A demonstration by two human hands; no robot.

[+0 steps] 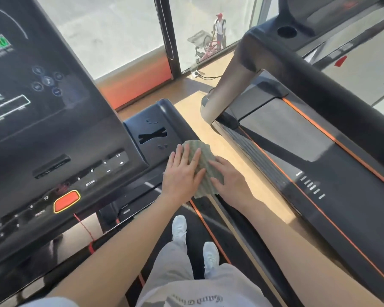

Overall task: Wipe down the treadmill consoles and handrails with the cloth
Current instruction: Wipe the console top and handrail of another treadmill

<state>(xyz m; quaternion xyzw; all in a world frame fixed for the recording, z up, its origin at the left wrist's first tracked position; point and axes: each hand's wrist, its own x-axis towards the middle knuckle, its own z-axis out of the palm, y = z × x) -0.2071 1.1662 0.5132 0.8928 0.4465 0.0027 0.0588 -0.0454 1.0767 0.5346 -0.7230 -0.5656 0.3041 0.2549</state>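
A grey-green ribbed cloth [203, 161] lies on the right end of the black treadmill console [60, 129], beside the black tray panel [151, 127]. My left hand [182, 173] lies flat on the cloth with straight fingers. My right hand [228, 176] presses the cloth's right edge with straight fingers too. The handrail under the cloth is mostly hidden. The console carries a dark screen, number buttons and an orange stop button [66, 200].
A second treadmill [308, 138] stands to the right, its handrail [319, 85] and cup holder [286, 31] close by. A strip of tan floor [231, 147] runs between the machines. A red safety cord [84, 227] hangs below the console. Windows stand ahead; a person with a bicycle [220, 29] is outside.
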